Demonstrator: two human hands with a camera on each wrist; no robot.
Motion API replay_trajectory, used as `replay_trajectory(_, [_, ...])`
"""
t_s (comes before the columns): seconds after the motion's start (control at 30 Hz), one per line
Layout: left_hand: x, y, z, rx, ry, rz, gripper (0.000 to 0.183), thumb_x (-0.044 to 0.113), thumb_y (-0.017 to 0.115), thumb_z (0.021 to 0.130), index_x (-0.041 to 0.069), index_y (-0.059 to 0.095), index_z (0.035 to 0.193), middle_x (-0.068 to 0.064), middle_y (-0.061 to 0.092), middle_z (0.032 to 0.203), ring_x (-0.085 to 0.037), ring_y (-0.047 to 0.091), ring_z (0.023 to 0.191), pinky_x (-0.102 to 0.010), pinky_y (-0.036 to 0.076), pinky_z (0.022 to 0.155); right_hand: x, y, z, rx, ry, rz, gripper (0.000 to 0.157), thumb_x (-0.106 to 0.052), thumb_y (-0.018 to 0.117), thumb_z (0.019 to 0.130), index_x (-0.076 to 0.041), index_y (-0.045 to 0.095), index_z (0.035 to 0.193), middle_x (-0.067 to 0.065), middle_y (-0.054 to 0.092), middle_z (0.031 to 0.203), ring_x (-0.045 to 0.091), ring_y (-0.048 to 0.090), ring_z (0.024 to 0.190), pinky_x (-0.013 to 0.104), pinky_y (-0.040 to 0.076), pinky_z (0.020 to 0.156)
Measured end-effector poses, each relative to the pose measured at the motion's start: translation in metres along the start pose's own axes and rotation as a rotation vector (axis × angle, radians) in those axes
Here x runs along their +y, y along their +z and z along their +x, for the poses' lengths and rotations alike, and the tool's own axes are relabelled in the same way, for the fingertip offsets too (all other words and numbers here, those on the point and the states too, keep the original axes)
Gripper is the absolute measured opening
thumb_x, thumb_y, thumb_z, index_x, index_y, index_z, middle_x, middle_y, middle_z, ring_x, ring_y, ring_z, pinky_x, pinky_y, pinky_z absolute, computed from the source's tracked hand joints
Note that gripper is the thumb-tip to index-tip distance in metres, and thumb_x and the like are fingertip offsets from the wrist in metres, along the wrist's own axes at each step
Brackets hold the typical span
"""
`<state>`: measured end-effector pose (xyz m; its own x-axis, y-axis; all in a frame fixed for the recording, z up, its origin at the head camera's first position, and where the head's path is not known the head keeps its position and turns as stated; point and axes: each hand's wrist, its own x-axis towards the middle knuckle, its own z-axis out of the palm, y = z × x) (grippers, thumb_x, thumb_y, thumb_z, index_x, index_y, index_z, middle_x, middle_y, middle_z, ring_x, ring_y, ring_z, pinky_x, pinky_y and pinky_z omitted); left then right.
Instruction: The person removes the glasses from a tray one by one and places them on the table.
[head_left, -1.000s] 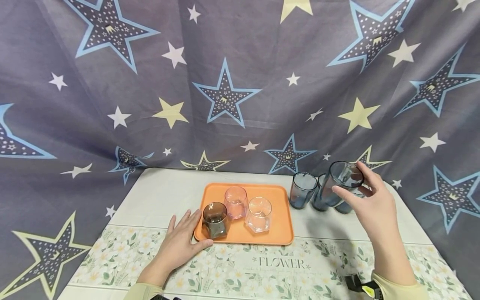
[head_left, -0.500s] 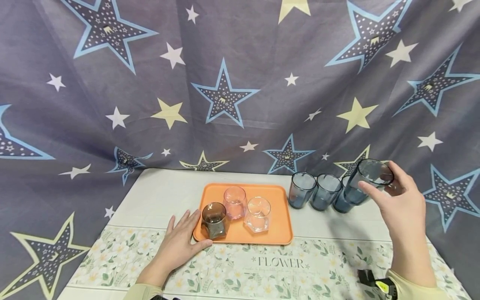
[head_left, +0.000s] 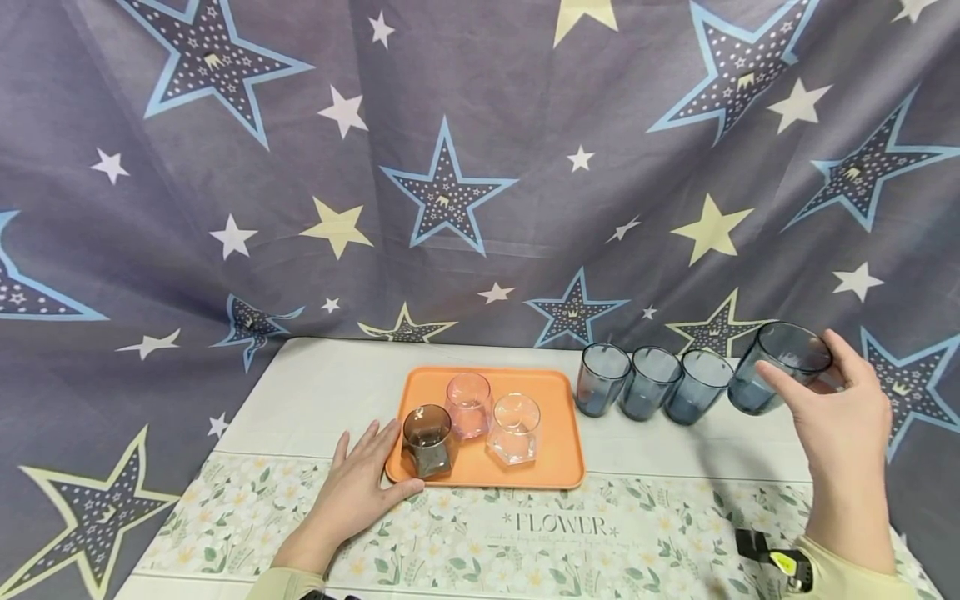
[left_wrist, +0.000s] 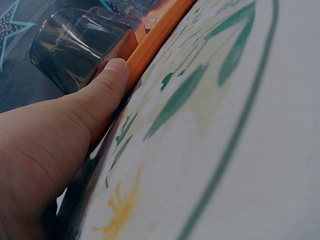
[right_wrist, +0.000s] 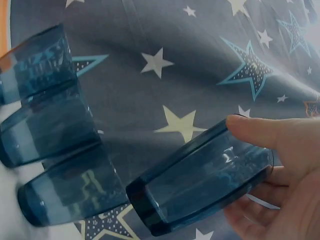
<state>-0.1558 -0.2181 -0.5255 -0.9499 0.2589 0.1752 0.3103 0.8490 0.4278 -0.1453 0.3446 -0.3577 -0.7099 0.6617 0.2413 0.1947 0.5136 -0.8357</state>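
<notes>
My right hand (head_left: 847,429) grips a tinted blue drinking glass (head_left: 765,379) near its rim, thumb on one side and fingers on the other. In the right wrist view this glass (right_wrist: 200,180) is tilted, its thick base away from the palm. Three matching blue glasses (head_left: 697,387) stand in a row to its left. At the front left corner of an orange tray (head_left: 558,417) rests my left hand (head_left: 360,487), fingers along the side and thumb (left_wrist: 107,82) at the front rim. The tray bears a smoky brown glass (head_left: 429,450), a pink glass (head_left: 469,404) and a clear glass (head_left: 515,429).
A white cloth with a floral band and the word FLOWER (head_left: 562,524) covers the table. Behind it and at both sides hangs a grey curtain (head_left: 480,292) with stars, close to the back edge.
My right hand has carried its blue glass rightward from in front of the other blue glasses to the right end of their row, lowering it at the last. The left hand stays put.
</notes>
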Motion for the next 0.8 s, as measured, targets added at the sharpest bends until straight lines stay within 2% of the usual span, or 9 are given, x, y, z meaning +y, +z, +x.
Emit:
replay_trajectory(0.2, [-0.001, 0.001, 0.0, -0.005, -0.003, -0.003, 0.109, 0.075, 0.074, 0.094, 0.002, 0.043, 0.169, -0.017, 0.046, 0.171, -0.043, 0.032, 0.163, -0.073, 0.003, 0.13, 0.011, 0.002, 0.006, 0.057, -0.03, -0.073, 0.086, -0.033, 0.088, 0.096, -0.024, 0.048, 0.17, -0.002, 0.058, 0.14, -0.016, 0.041, 0.089, 0.015, 0.038, 0.088])
replay_trajectory(0.37, [-0.002, 0.0, 0.001, -0.006, -0.005, 0.006, 0.108, 0.075, 0.073, 0.094, 0.002, 0.043, 0.169, -0.016, 0.046, 0.171, -0.042, 0.033, 0.163, -0.073, 0.004, 0.13, 0.022, 0.003, 0.014, 0.053, 0.004, -0.074, 0.087, -0.035, 0.088, 0.096, -0.026, 0.045, 0.172, 0.005, 0.057, 0.152, -0.013, 0.041, 0.096, 0.025, 0.042, 0.105])
replay_trajectory(0.5, [-0.001, -0.001, 0.001, -0.006, -0.006, 0.003, 0.108, 0.075, 0.073, 0.094, 0.002, 0.043, 0.169, -0.016, 0.046, 0.171, -0.043, 0.033, 0.163, -0.073, 0.004, 0.13, 0.034, 0.006, 0.024, 0.017, 0.075, -0.036, 0.091, -0.038, 0.088, 0.095, -0.031, 0.042, 0.173, 0.004, 0.054, 0.16, 0.009, 0.055, 0.124, 0.033, 0.039, 0.12])
replay_trajectory(0.6, [0.0, 0.0, 0.001, -0.005, -0.008, 0.0, 0.109, 0.075, 0.074, 0.093, 0.002, 0.044, 0.169, -0.016, 0.046, 0.171, -0.043, 0.032, 0.163, -0.073, 0.004, 0.13, 0.045, 0.012, 0.03, -0.014, 0.098, -0.026, 0.094, -0.038, 0.087, 0.096, -0.03, 0.038, 0.175, 0.009, 0.05, 0.165, 0.026, 0.05, 0.144, 0.041, 0.038, 0.126])
replay_trajectory(0.7, [-0.002, 0.002, 0.001, -0.006, -0.008, -0.002, 0.11, 0.076, 0.074, 0.093, 0.003, 0.043, 0.169, -0.016, 0.045, 0.172, -0.042, 0.032, 0.163, -0.073, 0.003, 0.13, 0.054, 0.019, 0.034, -0.047, 0.116, -0.03, 0.095, -0.038, 0.086, 0.097, -0.028, 0.034, 0.176, 0.012, 0.045, 0.17, 0.032, 0.046, 0.148, 0.047, 0.037, 0.127])
replay_trajectory(0.8, [-0.003, 0.003, 0.001, -0.006, -0.01, -0.002, 0.111, 0.077, 0.074, 0.092, 0.003, 0.043, 0.169, -0.015, 0.045, 0.172, -0.041, 0.031, 0.163, -0.072, 0.002, 0.131, 0.062, 0.026, 0.037, -0.071, 0.134, -0.025, 0.096, -0.037, 0.086, 0.097, -0.027, 0.033, 0.176, 0.015, 0.045, 0.169, 0.033, 0.046, 0.145, 0.05, 0.037, 0.127])
